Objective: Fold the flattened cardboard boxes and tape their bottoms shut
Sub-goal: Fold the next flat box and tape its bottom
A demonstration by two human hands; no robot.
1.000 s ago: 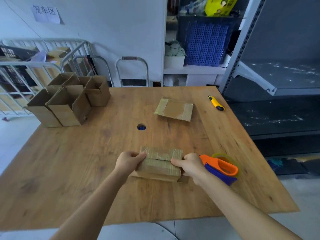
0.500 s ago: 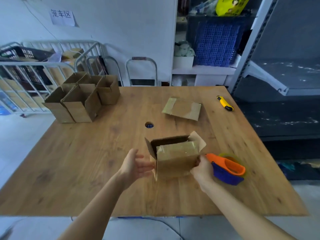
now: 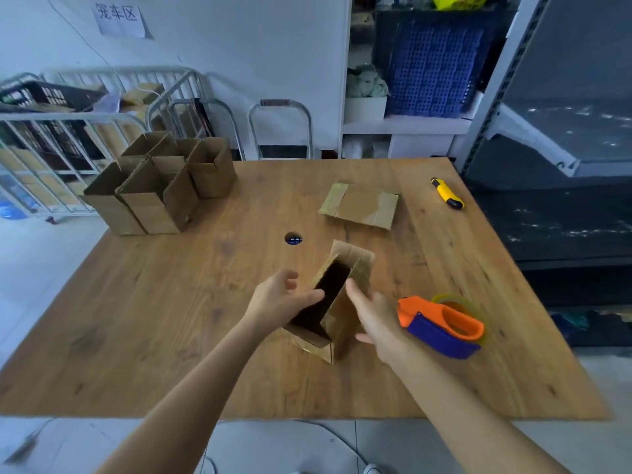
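Midway on tabletop: opened box between both hands, left hand at its near rim, right hand alongside, fingers of both spread, gripping nothing firmly. Likely to tip or skew if let go, flaps unfolded; tape gun just beside.

A white paper sheet taped to the pale wall bears three handwritten Chinese characters, reading 笼车区.

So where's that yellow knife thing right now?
The yellow utility knife lies near the table's far right corner, right of the flattened box, untouched.
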